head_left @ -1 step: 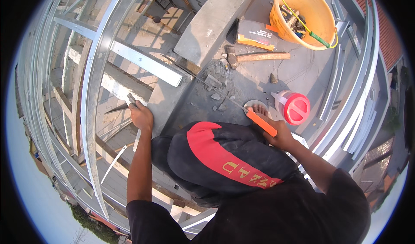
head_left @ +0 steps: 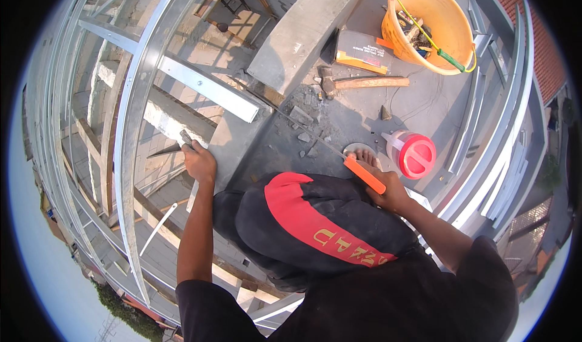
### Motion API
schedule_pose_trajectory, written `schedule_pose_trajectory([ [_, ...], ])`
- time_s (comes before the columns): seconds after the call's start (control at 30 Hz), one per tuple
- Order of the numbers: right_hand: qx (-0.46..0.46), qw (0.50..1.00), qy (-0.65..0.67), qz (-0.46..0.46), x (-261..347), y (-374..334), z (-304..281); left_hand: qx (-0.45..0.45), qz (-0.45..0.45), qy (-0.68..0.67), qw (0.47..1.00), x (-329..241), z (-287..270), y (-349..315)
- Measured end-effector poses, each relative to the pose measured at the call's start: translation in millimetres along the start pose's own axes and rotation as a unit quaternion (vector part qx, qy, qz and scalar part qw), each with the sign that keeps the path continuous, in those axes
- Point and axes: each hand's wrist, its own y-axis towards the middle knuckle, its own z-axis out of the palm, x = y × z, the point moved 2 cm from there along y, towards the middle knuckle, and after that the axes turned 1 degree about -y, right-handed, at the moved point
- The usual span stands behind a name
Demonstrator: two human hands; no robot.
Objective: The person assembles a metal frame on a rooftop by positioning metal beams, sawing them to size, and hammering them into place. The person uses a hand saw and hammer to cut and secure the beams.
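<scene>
My right hand [head_left: 387, 190] is closed around the flat orange handle of a tool with a long thin blade [head_left: 320, 138]. I see the blade nearly edge-on, and it may be a saw. It runs far and left to a dark gap beside the raised concrete ledge [head_left: 303, 33], where its tip is hard to make out. My left hand [head_left: 199, 160] is closed on a small grey piece [head_left: 185, 136], whose kind I cannot tell, at the left edge of the concrete slab [head_left: 233, 145]. A silver metal channel [head_left: 209, 88] ends on that slab.
A hammer [head_left: 364, 83] lies beyond broken concrete [head_left: 301, 114]. Behind it stand a cardboard box [head_left: 364, 50] and an orange bucket [head_left: 445, 14] with odds and ends. A red-lidded jug [head_left: 417, 156] stands by my foot [head_left: 364, 154]. Metal framing [head_left: 124, 124] borders a drop on the left.
My right hand and the orange-handled tool have slid slightly leftward, along the blade's line toward the ledge. My left hand keeps its place; the whole view has shifted a little.
</scene>
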Motion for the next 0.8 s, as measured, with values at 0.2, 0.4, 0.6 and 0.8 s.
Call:
schedule_pose_trajectory([
  [0.2,-0.01,1.0,0.009,-0.004,23,109,42,0.017,-0.008,-0.02,1.0,-5,-6,5],
  [0.4,0.027,0.994,0.078,0.065,53,98,13,0.009,0.038,-0.034,0.999,4,-9,-5],
  [0.6,-0.031,0.995,0.086,0.041,120,21,-133,0.034,0.022,-0.041,0.998,-13,-18,-2],
  [0.8,-0.191,0.947,-0.258,-0.03,116,-59,-183,0.071,0.012,-0.026,0.997,4,-6,0],
])
